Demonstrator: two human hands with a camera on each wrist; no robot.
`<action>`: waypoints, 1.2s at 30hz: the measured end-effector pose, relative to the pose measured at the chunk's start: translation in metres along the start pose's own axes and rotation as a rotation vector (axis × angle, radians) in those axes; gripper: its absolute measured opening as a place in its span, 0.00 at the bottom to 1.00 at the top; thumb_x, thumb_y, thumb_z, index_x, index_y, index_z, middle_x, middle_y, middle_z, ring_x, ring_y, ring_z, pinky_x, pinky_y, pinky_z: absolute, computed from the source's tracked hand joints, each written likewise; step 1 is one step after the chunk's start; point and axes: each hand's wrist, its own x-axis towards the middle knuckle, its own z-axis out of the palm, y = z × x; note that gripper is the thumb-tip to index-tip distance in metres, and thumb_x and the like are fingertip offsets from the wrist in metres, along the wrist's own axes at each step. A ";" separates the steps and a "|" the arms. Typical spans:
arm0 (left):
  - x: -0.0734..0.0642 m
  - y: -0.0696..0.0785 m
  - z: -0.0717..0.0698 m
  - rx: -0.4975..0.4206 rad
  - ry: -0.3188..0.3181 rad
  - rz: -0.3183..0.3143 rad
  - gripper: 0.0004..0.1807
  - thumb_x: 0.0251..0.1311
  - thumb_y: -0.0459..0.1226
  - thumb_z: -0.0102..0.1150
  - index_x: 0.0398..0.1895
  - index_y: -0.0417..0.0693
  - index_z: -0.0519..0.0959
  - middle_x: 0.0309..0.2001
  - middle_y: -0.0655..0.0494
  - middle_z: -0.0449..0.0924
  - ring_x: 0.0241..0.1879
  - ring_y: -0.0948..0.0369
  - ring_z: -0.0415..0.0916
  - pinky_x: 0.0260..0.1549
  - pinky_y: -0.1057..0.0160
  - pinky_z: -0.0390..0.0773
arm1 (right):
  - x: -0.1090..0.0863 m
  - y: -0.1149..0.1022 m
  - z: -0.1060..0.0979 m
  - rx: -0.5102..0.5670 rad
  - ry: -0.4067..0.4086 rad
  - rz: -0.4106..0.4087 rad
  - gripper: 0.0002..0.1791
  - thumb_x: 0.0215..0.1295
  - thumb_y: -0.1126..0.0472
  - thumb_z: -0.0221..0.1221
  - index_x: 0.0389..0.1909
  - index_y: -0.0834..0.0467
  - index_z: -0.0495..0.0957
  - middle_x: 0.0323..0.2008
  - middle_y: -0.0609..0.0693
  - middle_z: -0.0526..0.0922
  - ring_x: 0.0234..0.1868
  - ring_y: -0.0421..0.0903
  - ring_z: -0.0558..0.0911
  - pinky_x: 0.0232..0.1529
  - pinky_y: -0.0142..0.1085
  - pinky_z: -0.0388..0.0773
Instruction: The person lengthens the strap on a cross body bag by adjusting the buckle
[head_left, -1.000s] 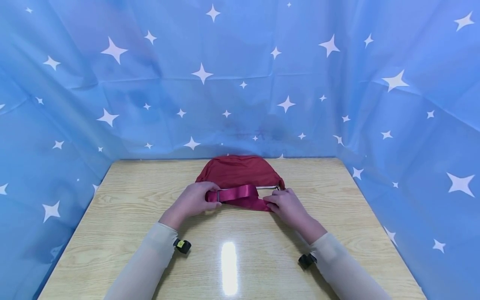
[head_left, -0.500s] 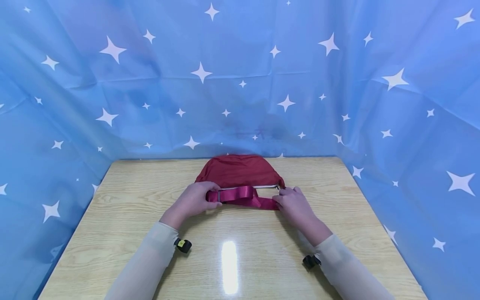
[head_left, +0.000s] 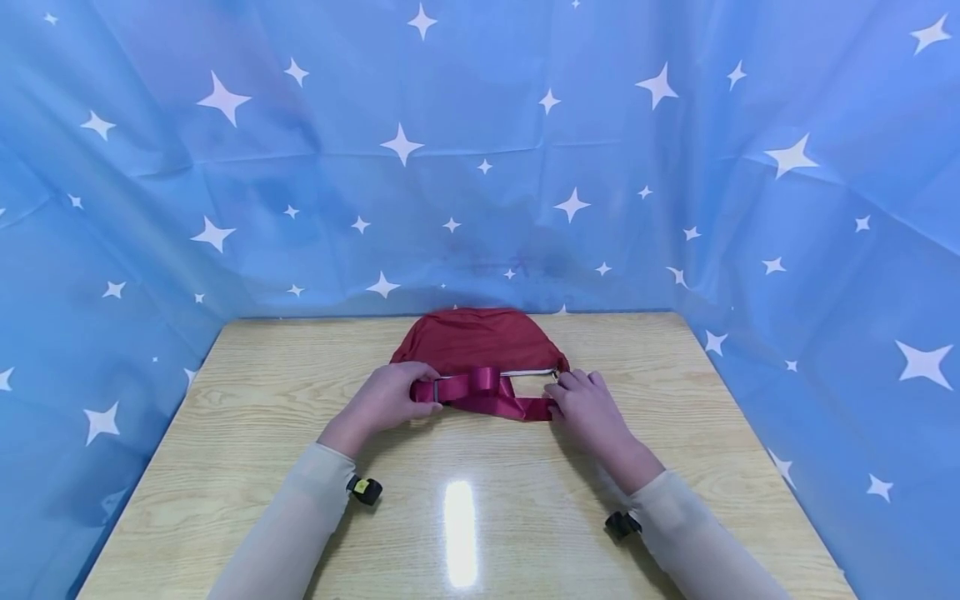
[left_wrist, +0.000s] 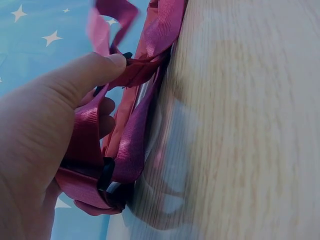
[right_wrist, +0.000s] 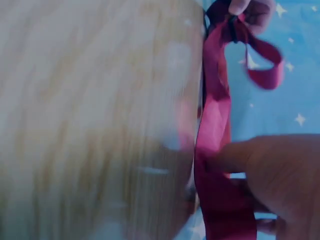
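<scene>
A dark red waist bag [head_left: 480, 343] lies near the table's back edge, its pale zipper [head_left: 528, 372] facing the person. In front of it runs a shiny magenta strap [head_left: 491, 405] with a raised loop in its middle. My left hand [head_left: 386, 398] pinches the strap at a dark slider [left_wrist: 128, 56], thumb on top; below it in the left wrist view is a black buckle [left_wrist: 106, 174]. My right hand [head_left: 596, 417] holds the flat strap near the bag's right end between thumb and fingers. Its lower fingers are partly hidden behind the strap in the right wrist view.
The bag rests on a light wood table [head_left: 300, 350]. Blue cloth with white stars [head_left: 480, 167] hangs behind and along both sides. A bright light reflection [head_left: 460, 533] shows on the tabletop near the person.
My right hand has shifted to the right along with the strap's end. The raised loop has become shorter and drawn left. My left hand has stayed almost still.
</scene>
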 end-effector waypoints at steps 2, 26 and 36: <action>0.000 -0.001 0.000 0.006 0.000 0.000 0.27 0.60 0.51 0.84 0.59 0.53 0.87 0.53 0.61 0.88 0.45 0.61 0.81 0.51 0.55 0.82 | 0.003 -0.006 0.002 0.082 -0.018 0.014 0.17 0.68 0.59 0.77 0.55 0.57 0.90 0.46 0.53 0.87 0.51 0.57 0.83 0.52 0.54 0.73; -0.003 0.001 0.000 -0.020 -0.011 -0.031 0.28 0.60 0.50 0.85 0.60 0.52 0.87 0.52 0.61 0.88 0.44 0.62 0.81 0.50 0.56 0.83 | 0.011 -0.011 0.022 0.335 0.058 -0.054 0.23 0.66 0.70 0.76 0.61 0.53 0.91 0.38 0.50 0.87 0.42 0.52 0.86 0.47 0.58 0.77; -0.002 -0.002 -0.002 -0.014 -0.006 -0.025 0.29 0.60 0.50 0.84 0.61 0.51 0.87 0.52 0.58 0.88 0.48 0.60 0.83 0.52 0.54 0.84 | 0.002 0.001 0.009 0.290 0.009 0.044 0.21 0.67 0.72 0.73 0.60 0.56 0.91 0.42 0.55 0.89 0.46 0.57 0.88 0.52 0.61 0.76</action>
